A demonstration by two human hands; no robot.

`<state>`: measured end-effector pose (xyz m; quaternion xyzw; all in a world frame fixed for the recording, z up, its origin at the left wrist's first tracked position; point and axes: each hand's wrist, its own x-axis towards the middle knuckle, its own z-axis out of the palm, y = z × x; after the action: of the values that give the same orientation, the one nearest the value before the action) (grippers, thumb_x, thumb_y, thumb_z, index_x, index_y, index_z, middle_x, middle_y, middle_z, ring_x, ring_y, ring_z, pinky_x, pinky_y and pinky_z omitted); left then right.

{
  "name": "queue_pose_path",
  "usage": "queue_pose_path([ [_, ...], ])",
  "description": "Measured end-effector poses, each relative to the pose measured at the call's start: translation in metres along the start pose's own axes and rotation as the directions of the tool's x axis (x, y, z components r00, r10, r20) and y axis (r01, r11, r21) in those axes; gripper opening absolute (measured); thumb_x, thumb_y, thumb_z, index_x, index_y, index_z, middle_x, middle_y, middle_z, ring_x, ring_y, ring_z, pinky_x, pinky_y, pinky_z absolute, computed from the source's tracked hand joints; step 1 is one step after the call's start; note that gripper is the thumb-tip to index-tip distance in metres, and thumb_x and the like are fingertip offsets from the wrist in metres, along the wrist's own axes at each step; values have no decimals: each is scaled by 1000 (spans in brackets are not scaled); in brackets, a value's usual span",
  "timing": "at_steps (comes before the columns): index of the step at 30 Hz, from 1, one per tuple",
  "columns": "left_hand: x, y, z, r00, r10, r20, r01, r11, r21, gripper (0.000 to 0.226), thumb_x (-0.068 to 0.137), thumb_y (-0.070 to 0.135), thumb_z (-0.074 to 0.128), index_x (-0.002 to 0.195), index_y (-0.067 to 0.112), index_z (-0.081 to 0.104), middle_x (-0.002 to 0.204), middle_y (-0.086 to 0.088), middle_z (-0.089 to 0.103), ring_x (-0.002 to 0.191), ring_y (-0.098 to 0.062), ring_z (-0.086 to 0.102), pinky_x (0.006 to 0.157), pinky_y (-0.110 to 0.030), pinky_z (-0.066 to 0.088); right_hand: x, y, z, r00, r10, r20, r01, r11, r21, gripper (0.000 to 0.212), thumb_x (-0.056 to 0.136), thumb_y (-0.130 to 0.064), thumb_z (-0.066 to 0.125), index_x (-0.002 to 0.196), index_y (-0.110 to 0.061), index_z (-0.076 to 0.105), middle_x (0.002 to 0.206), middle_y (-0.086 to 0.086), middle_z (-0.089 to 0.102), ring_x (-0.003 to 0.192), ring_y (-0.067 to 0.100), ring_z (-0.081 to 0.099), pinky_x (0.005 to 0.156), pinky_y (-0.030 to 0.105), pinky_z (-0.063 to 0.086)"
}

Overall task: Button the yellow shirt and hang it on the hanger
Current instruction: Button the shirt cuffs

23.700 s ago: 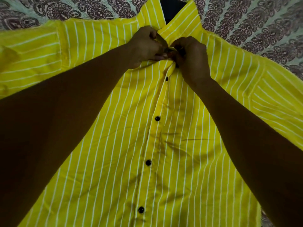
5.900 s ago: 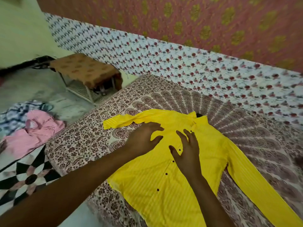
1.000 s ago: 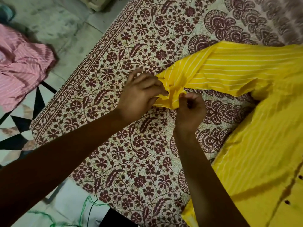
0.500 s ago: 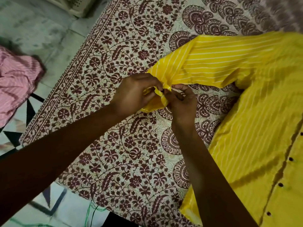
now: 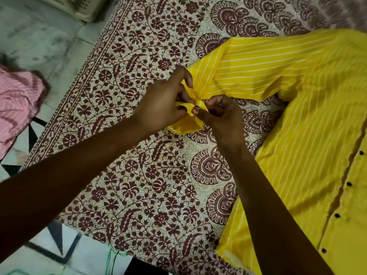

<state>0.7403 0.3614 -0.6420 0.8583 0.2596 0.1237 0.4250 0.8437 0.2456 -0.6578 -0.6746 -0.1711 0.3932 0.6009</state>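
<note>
**Yellow shirt** (image 5: 297,155), white-striped, lies front-up on a printed bedspread (image 5: 139,185), body at frame right. The front placket w/ dark buttons (image 5: 349,184) appears closed as far as visible.

- **Sleeve:** one sleeve (image 5: 258,66) runs from the shoulder (upper right) toward frame ctr. Its long axis goes right-to-left, sloping slightly down, and ends at the cuff (image 5: 184,127).
- **Hands:** both meet at that cuff. The left hand (image 5: 162,104) is on the outer side, fingers curled, pinching a fold of cuff cloth. The right hand (image 5: 220,120) is on the inner side, thumb and forefinger pinching the opposite edge. Fabric is bunched btwn them.
- **Cuff button:** button and hole are hidden by fingers, so can't tell if fastened.
- **Step (judged):** buttoning the cuff. Neither hand is nearer, so the closure turns on drawing the two edges together across the sleeve axis.
- **Hanger:** not in view.
- **Surroundings:** the bedspread is maroon floral/paisley on cream, its edge diagonal at left. Beyond it are the tiled floor (image 5: 39,40), a pink striped garment (image 5: 15,100) and a white slotted basket (image 5: 83,6) at top.
</note>
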Motion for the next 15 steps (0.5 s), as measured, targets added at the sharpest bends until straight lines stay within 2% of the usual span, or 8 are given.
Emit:
queue_pose_path([
  [4,6,5,-1,997,4,80,-3,1000,-14,50,67,3,67,110,12,44,86,10,66,66,-5,64,62,-28,51,1,1,-5,998,-37,-43,34,998,-58,25,70,7,74,74,-14,61,59,-12,62,56,1,57,54,17,47],
  [6,6,9,-1,989,10,145,-1,998,-63,55,69,13,60,121,18,42,107,8,63,61,-6,61,59,-24,49,1,1,-6,996,-60,-65,55,995,-80,16,71,6,73,82,-4,67,67,-9,67,62,1,62,59,16,49],
  [8,6,11,-2,973,-8,231,44,988,-149,55,74,19,51,128,19,42,123,5,58,71,-13,63,63,-22,48,3,2,-9,992,-88,-88,78,990,-116,18,71,7,73,88,1,69,69,-11,68,62,-1,63,61,14,49],
  [10,9,9,-3,957,-60,285,121,972,-203,43,84,23,47,126,17,51,117,-2,63,84,-21,66,69,-27,51,3,2,-11,990,-112,-88,97,983,-159,21,71,7,73,89,-4,71,68,-15,68,63,-2,63,63,13,49],
  [11,11,7,-3,952,-70,297,133,971,-198,35,89,22,49,122,14,56,112,-6,65,86,-17,65,72,-27,52,2,2,-12,989,-128,-74,112,976,-188,21,71,6,73,89,-5,71,69,-14,68,64,-2,64,63,13,49],
  [13,17,2,-3,946,-53,320,92,990,-105,27,90,12,55,116,10,62,103,-5,65,77,2,59,66,-8,46,0,1,-11,987,-157,-45,141,957,-254,22,72,4,73,91,-7,72,74,-5,69,65,-5,63,64,12,49],
  [14,19,0,-3,942,-41,333,57,998,-38,26,87,8,58,113,10,64,98,-2,62,71,5,56,61,-2,39,0,0,-11,986,-166,-37,149,950,-274,23,72,4,73,92,-8,71,77,-1,69,65,-6,63,64,11,49],
  [15,21,0,-3,941,-31,338,26,999,20,26,85,6,61,110,11,66,95,-1,61,68,3,54,58,-2,37,-1,0,-11,985,-169,-31,154,948,-279,25,72,4,73,93,-9,71,80,0,69,66,-7,63,65,11,49],
])
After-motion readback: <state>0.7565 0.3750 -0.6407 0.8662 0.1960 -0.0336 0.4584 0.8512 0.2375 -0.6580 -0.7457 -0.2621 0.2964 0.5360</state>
